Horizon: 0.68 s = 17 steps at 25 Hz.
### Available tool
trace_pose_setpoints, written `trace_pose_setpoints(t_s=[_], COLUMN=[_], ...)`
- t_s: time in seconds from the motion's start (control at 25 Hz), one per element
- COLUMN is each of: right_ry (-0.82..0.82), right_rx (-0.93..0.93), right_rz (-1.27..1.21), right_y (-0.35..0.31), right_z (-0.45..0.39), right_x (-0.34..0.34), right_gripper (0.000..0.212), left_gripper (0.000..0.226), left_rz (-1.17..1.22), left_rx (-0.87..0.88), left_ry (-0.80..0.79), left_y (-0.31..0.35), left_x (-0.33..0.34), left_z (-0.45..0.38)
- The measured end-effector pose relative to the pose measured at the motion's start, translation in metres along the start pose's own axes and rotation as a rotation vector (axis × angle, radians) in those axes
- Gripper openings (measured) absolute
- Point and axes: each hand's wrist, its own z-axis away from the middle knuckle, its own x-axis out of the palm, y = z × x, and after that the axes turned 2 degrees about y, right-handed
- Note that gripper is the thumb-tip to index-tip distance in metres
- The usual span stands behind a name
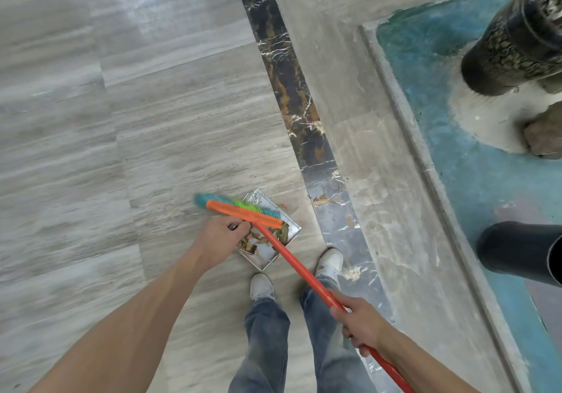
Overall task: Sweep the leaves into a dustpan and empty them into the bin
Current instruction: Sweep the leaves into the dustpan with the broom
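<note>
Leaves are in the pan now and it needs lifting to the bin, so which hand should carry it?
Left. The left hand already grips the dustpan with the leaves; the right hand is busy on the broom handle.
</note>
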Motion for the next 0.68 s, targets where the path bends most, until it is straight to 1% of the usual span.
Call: trace_pose_setpoints(t_s=[0.12, 0.24, 0.4, 0.52, 0.6, 0.68], right_ry=[0.094, 0.242, 0.441, 0.548, 0.566, 0.531], right_rx=[0.027, 0.056, 0.079, 0.134, 0.175, 0.213], right_rz=[-0.139, -0.256, -0.318, -0.312, -0.289, -0.248], right_y=[-0.001, -0.008, -0.02, -0.023, -0.021, -0.017], right_z=[0.01, -0.005, -0.042, -0.07, -0.083, -0.09], right_x=[-0.017, -0.055, -0.113, -0.138, -0.137, -0.121], right_gripper=[0.04, 0.04, 0.046, 0.049, 0.05, 0.049], left_gripper=[0.048, 0.046, 0.045, 0.041, 0.04, 0.04], left_rz=[-0.042, -0.108, -0.126, -0.171, -0.187, -0.196], left_rx=[0.059, 0.059, 0.049, 0.02, 0.015, 0.023], left_ry=[-0.029, -0.097, -0.15, -0.151, -0.144, -0.137], left_y=[-0.005, -0.011, -0.021, -0.029, -0.033, -0.033], left_x=[-0.002, -0.007, -0.012, -0.019, -0.021, -0.02], left_z=[0.003, -0.002, -0.004, -0.007, -0.011, -0.014])
